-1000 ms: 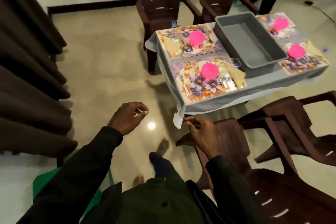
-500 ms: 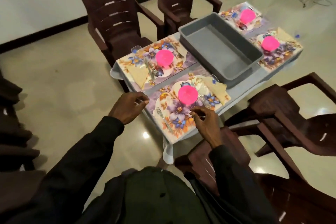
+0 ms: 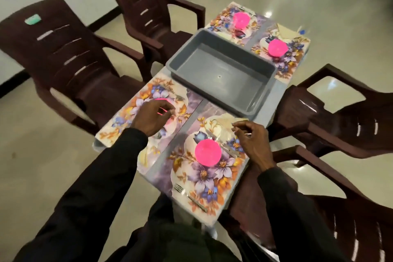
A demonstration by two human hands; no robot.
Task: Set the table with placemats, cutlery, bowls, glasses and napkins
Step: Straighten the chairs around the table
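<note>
Both hands have swung in from the table edge! Left of the grey tub (image 3: 212, 76), the left hand (image 3: 150, 120) curls over a pink bowl (image 3: 160, 99); whether it grips, can't tell. Light, slick plastic: take it by the rim. On the near side of the tub, the right hand (image 3: 252, 141) pinches its fingertips over the napkin (image 3: 223, 122); holding what, can't tell.

Home dining area, small table (image 3: 274, 89) with floral placemats (image 3: 204, 178), brown plastic armchairs (image 3: 70, 57), tiled floor (image 3: 42, 166)
</note>
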